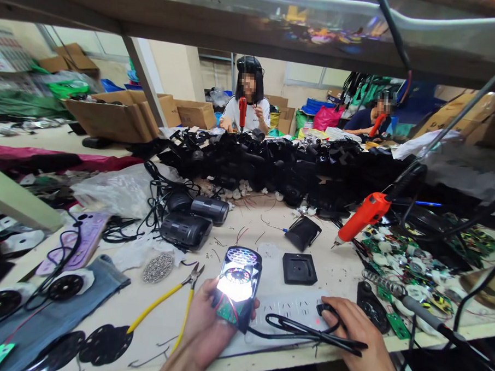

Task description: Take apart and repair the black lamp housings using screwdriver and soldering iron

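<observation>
My left hand (209,320) is closed around an open black lamp housing (238,286). Bright light glares from its middle, a green circuit board with red wires shows at the lower end, and a honeycomb-patterned part sits at the top. From it a bundled black cable (284,333) runs right to my right hand (354,332). Those fingers pinch the cable's black plug (323,308) at a white power strip (285,308), where a small red light glows; whether the plug is fully seated I cannot tell. Yellow-handled cutters (166,302) lie open beside my left wrist.
A red electric screwdriver (363,218) hangs at the right, above heaped circuit boards (416,269). A soldering iron (420,310) rests below it. Black cylindrical housings (186,229) lie left, a square black base (299,269) ahead. Two people (246,106) sit across the bench.
</observation>
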Demonstrator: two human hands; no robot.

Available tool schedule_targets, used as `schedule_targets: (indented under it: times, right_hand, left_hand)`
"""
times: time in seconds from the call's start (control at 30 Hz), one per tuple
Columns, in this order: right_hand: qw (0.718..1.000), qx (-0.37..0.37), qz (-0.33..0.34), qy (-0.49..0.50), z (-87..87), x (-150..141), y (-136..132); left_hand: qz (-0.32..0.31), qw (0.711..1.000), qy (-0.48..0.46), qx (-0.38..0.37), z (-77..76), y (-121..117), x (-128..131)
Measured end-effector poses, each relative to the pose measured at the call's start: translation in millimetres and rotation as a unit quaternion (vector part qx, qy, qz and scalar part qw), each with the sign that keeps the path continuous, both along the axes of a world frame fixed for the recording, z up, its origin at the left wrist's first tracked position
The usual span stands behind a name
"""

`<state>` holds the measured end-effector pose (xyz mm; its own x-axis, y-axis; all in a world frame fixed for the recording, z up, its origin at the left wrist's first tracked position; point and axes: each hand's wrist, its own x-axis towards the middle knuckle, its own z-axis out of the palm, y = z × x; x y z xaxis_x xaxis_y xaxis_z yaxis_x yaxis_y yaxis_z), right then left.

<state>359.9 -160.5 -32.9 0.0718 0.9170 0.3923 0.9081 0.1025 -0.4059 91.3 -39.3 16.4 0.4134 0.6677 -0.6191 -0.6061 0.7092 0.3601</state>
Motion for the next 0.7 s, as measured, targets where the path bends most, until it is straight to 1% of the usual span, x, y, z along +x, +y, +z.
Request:
schedule_targets:
  times: [0.13, 0.23, 0.37, 0.57, 0.7]
  right_hand:
    - [1.000, 0.018, -0.004, 0.017, 3.3, -4.9, 0.2]
    - [0.999, 0.019, -0.008, 0.031, 5.4, -8.6, 0.9]
    - [1.000, 0.008, -0.012, 0.025, 7.2, -9.7, 1.2]
    - [0.999, -0.017, 0.005, 0.031, 14.4, -8.5, 2.4]
    - [0.999, -0.035, 0.004, -0.007, 17.2, -12.2, 4.3]
  left_hand:
    - [-0.003, 1.000, 0.020, 0.018, 7.6, 0.9, 3.4]
    - [-0.017, 0.999, 0.036, 0.035, 15.5, 4.4, 7.5]
    - [-0.024, 0.996, 0.077, 0.024, 24.7, 14.7, 11.3]
    - [-0.060, 0.993, 0.087, 0.044, 27.5, 30.7, 12.5]
    - [-0.051, 0.994, 0.085, 0.052, 27.7, 33.8, 17.0]
